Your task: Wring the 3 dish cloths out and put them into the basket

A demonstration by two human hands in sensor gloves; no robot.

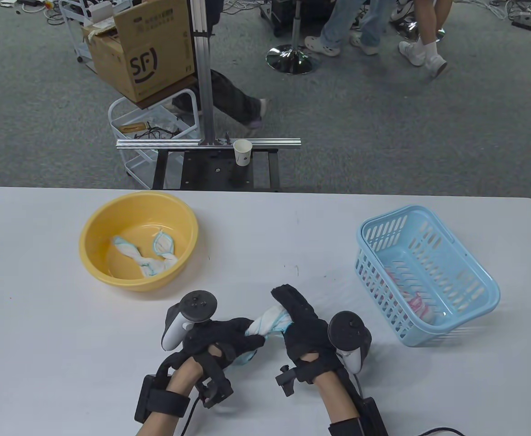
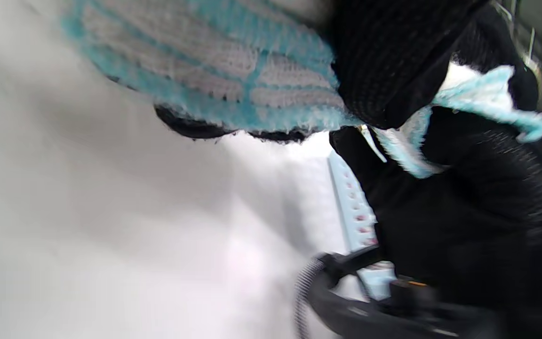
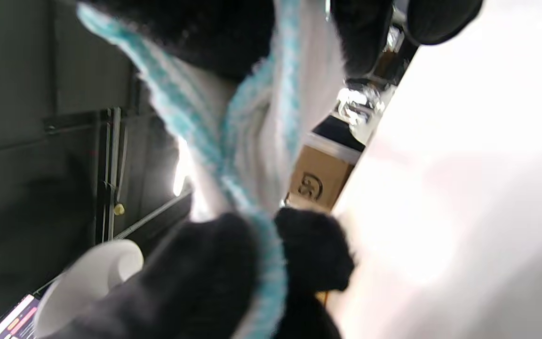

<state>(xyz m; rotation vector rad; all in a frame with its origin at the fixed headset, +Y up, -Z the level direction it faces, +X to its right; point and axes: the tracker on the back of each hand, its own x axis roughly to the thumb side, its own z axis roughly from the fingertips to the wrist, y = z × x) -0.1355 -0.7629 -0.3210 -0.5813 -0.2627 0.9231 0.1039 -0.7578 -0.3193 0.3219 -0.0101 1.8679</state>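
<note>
Hands: your left hand [image 1: 220, 338] and right hand [image 1: 304, 329] each clamp one end of a blue-edged dish cloth [image 1: 267, 323], which spans the short gap between them as a tight roll.
Landmark: the blue basket [image 1: 469, 297] stands on the white table [image 1: 265, 236]; both hands work just to its left, near the table's front edge.
Step in hand: wringing, by my reading. You hold the cloth over the table and twist it between two opposed grips.
Progress: a pink-marked cloth [image 1: 417, 304] already lies in the basket. Another twisted cloth [image 1: 149, 254] waits in the yellow basin [image 1: 88, 245], well to the basket's left. So this appears to be the second of three.
Next move: finish the twist, then carry the cloth rightward over the basket's near rim and release it above the open floor. One hand should suffice; let the other go first so the roll does not spring loose mid-carry.
Table view only: shows basin, basket and both cloths at rest, hence the count.
Left wrist view only: shows the cloth's knitted weave and blue edge at close range, and your right glove's grip from below; much is blurred.
Right wrist view only: shows the roll running between the two gloves, with your left fingertips [image 3: 313, 249] wrapped round it.
</note>
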